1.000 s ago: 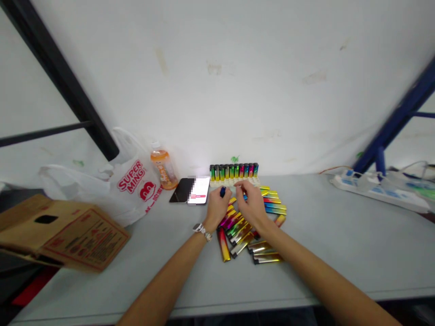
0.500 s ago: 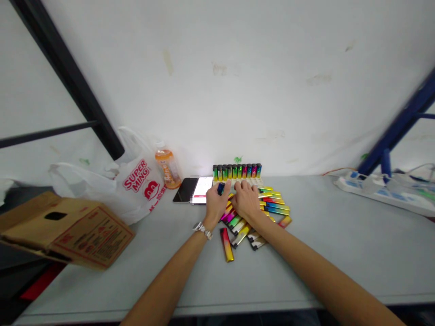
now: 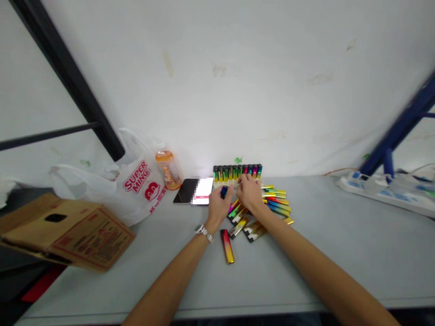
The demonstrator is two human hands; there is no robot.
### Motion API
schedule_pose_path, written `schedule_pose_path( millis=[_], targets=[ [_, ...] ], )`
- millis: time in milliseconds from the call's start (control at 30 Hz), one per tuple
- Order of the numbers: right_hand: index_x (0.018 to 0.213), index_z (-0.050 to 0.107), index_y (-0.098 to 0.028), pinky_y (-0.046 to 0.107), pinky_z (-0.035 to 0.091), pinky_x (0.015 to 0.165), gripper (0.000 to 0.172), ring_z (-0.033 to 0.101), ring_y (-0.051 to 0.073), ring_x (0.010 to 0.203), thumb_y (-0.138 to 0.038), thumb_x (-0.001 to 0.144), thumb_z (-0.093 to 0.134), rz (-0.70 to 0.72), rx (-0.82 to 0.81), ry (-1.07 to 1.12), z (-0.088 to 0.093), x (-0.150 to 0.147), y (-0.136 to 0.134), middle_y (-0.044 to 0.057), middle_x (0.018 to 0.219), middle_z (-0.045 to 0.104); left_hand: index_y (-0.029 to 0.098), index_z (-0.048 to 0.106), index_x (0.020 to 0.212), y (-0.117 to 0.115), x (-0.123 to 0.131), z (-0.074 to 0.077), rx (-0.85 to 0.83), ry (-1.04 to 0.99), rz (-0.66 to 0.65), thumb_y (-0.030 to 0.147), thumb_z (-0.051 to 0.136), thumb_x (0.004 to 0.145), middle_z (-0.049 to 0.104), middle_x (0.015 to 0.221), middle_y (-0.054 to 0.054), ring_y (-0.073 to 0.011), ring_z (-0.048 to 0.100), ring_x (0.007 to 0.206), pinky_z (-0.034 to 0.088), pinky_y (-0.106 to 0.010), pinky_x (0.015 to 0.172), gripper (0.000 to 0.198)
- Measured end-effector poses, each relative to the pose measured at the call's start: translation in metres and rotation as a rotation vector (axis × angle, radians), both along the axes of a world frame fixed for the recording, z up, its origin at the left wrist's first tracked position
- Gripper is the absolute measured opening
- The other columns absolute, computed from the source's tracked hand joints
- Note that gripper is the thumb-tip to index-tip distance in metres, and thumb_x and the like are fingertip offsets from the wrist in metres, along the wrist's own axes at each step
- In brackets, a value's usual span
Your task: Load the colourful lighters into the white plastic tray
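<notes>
My left hand [image 3: 219, 206] is closed round a lighter [image 3: 224, 192], whose dark blue top sticks up by the thumb. Close beside it, my right hand [image 3: 249, 192] has its fingers bent together at the front of a standing row of lighters [image 3: 235, 173]; what they hold, if anything, is hidden. The row stands upright in a pale holder [image 3: 217, 184] against the wall. Under and around my right hand lies a loose pile of colourful metallic lighters [image 3: 278, 207], partly covered by the hand and forearm. One red and yellow lighter [image 3: 227, 246] lies apart, nearer the front edge.
A phone-like device with a lit screen [image 3: 203, 192] lies left of my hands beside a dark panel [image 3: 186, 191]. Further left are an orange drink bottle [image 3: 169, 170], a white plastic bag [image 3: 136, 190] and a cardboard box [image 3: 91, 235]. A white power strip [image 3: 384, 192] lies far right.
My left hand has shifted slightly right with its lighter. My right hand has moved a little right and farther back. The front lighters of the pile have slid back toward the wall.
</notes>
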State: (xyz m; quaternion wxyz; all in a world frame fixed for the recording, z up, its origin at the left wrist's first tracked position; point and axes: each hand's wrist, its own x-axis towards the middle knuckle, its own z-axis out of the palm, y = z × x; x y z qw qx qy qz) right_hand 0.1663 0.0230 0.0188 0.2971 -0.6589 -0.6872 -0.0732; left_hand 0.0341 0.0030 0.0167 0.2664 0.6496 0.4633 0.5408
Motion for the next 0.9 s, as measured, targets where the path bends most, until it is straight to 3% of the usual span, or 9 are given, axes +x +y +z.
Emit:
schedule_pose_path(
  millis=[233,500,733,900],
  targets=[
    [0.090,0.056,-0.020,0.034,0.036,0.081,0.015,0.059,0.022,0.089,-0.015,0.085,0.044,0.175,0.072,0.241,-0.001,0.013,-0.028,0.006,0.092,0.067,0.018,0.043,0.059,-0.005,0.010,-0.004,-0.001,0.038,-0.040,0.046,0.049,0.087,0.040,0.054,0.005,-0.0099,0.036,0.055,0.027,-0.024,0.054,0.040],
    [0.091,0.060,-0.020,0.029,0.038,0.070,0.021,0.057,0.019,0.073,-0.012,0.081,0.043,0.312,0.083,0.396,-0.005,0.009,-0.035,0.003,0.081,0.066,0.019,0.045,0.061,-0.006,0.014,-0.009,-0.001,0.088,-0.027,0.033,0.047,0.085,0.045,0.055,0.005,-0.0110,0.041,0.055,0.027,-0.025,0.057,0.028],
    [0.090,0.060,-0.020,0.027,0.038,0.061,0.016,0.052,0.016,0.063,-0.018,0.083,0.046,0.377,0.050,0.615,-0.008,0.005,-0.037,0.000,0.074,0.061,0.018,0.046,0.062,-0.006,0.013,-0.010,-0.011,0.046,-0.034,0.037,0.048,0.087,0.046,0.057,0.004,-0.0108,0.041,0.056,0.029,-0.024,0.056,0.031],
    [0.099,0.061,-0.021,0.028,0.043,0.061,0.018,0.054,0.017,0.068,-0.032,0.088,0.051,0.516,0.001,0.828,-0.004,0.001,-0.040,0.000,0.072,0.059,0.018,0.047,0.064,-0.009,0.010,-0.005,-0.038,-0.060,-0.133,0.057,0.047,0.089,0.045,0.059,0.003,-0.0105,0.038,0.057,0.031,-0.024,0.054,0.046]
  ],
)
